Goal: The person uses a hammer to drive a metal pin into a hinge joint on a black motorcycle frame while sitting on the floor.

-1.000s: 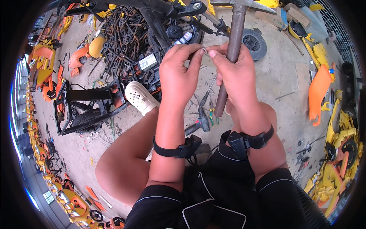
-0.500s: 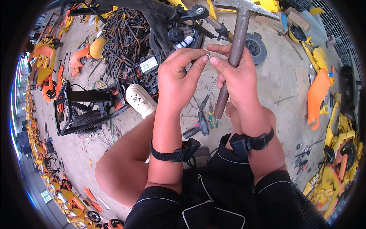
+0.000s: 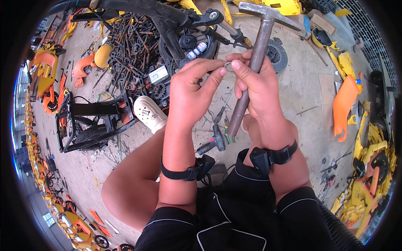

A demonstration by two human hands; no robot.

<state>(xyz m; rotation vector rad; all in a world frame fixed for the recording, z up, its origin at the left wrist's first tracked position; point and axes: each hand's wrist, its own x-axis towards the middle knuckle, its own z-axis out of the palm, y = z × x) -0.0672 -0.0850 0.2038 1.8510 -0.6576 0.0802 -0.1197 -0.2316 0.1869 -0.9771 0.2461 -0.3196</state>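
My left hand is pinched on a small metal piece, too small and covered to identify, at the middle. My right hand grips the dark round handle of a metal hammer, its head high at the top, while its thumb and index finger touch the same small piece. Below my hands lie a cordless drill, a thin screwdriver and pliers on the concrete floor. Beyond them stands a black frame with fork tubes.
A heap of rusty metal parts lies upper left, above another black frame. A grey wheel cover lies beyond my right hand. An orange panel and yellow parts line the right; yellow-orange scooters line the far left.
Both hands have shifted down and slightly left since a second ago, the hammer with them, its head tilting. My pinched fingertips remain together on the small piece.
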